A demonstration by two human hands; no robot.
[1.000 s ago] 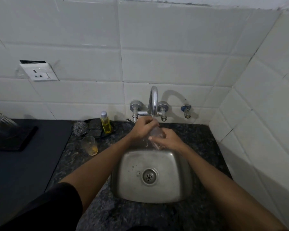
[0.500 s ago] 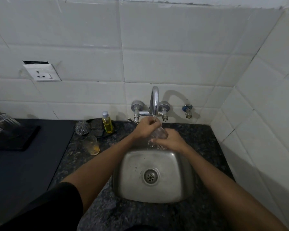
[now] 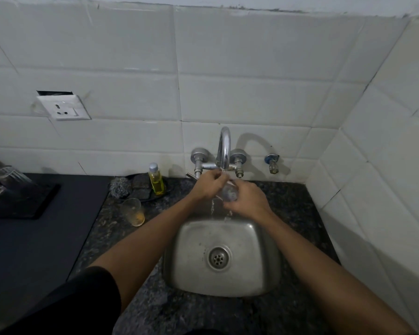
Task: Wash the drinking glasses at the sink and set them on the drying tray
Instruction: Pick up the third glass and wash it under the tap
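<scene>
Clear drinking glass gripped by right hand, rubbed by left hand fingers under chrome tap; full rotation under stream advised, firm grip.

Single view, head-mounted, wide-angle. Looks forward and steeply down from above the square stainless steel sink, which sits low-centre and close. Faces the white tiled back wall; the curved chrome tap is dead ahead. Both forearms enter from the bottom edge, so the camera is just behind and above them. Strong barrel distortion: tile lines bow near the edges. The right side wall is close; the dark speckled stone counter extends left. No second view to overlap with.
</scene>
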